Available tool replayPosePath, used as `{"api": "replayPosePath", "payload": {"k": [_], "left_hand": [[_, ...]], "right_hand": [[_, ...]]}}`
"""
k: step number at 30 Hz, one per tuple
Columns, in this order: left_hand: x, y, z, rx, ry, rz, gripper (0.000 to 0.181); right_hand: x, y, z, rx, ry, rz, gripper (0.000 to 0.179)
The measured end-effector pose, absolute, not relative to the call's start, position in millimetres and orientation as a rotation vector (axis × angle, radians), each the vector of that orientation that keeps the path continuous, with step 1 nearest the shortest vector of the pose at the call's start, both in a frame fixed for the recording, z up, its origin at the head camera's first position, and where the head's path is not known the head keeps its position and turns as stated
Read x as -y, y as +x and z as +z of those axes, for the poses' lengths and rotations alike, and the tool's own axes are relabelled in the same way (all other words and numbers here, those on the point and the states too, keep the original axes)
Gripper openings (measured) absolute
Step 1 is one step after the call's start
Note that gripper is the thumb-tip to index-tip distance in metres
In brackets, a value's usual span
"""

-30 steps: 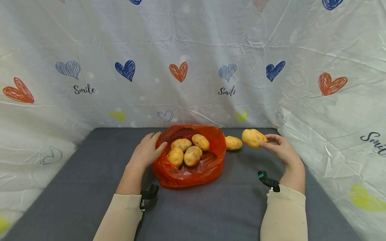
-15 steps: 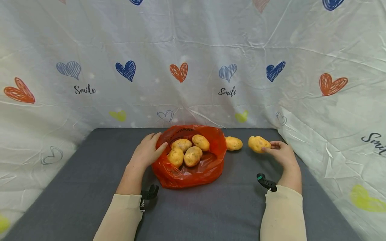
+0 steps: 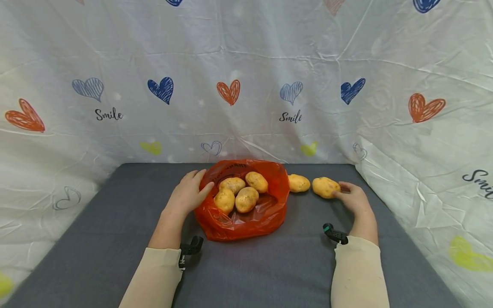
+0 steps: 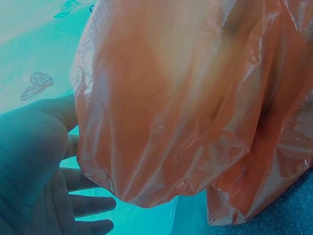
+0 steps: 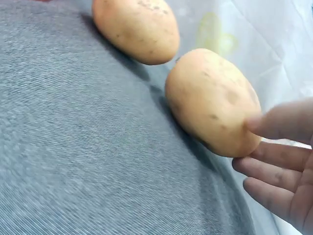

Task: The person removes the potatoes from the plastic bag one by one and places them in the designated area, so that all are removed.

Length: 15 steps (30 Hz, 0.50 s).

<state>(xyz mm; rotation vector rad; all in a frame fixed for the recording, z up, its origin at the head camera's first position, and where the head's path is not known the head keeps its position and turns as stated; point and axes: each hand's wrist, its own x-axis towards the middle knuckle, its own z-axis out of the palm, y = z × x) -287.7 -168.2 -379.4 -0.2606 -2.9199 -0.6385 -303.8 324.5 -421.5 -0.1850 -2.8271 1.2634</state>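
A red plastic bag [image 3: 246, 231] stands with its mouth wide, several potatoes [image 3: 246, 199] visible inside. At its left side my left hand [image 3: 187, 192] touches the bag near the rim, with fairly straight fingers. In the left wrist view those fingers [image 4: 93, 204] extend along the outside of the red plastic. To the right of the bag, my right hand [image 3: 354, 198] pinches the right end of a potato [image 3: 325, 188] between thumb and fingers, low at the tabletop. Another potato [image 3: 298, 183] lies between it and the bag, a narrow gap away in the head view.
A dark grey cloth [image 3: 246, 273] covers the table. Behind it hangs a pale sheet [image 3: 254, 42] printed with hearts and words, which also falls along both sides. Each wrist wears a small black camera, such as the right wrist camera [image 3: 335, 233].
My right hand has lowered the potato to the tabletop, moving it right and then left, closer to the other loose potato. The left hand and the bag have stayed in place.
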Motion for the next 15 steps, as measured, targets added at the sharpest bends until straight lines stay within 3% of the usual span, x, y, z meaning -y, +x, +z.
{"api": "replayPosePath", "payload": {"k": [8, 15], "left_hand": [[169, -288, -380, 2.927, -0.249, -0.638, 0.067], [168, -288, -380, 2.927, -0.237, -0.643, 0.066]], "right_hand": [[-310, -314, -423, 2.725, -0.235, 1.068, 0.041], [-303, -324, -427, 2.700, -0.276, 0.992, 0.040]]}}
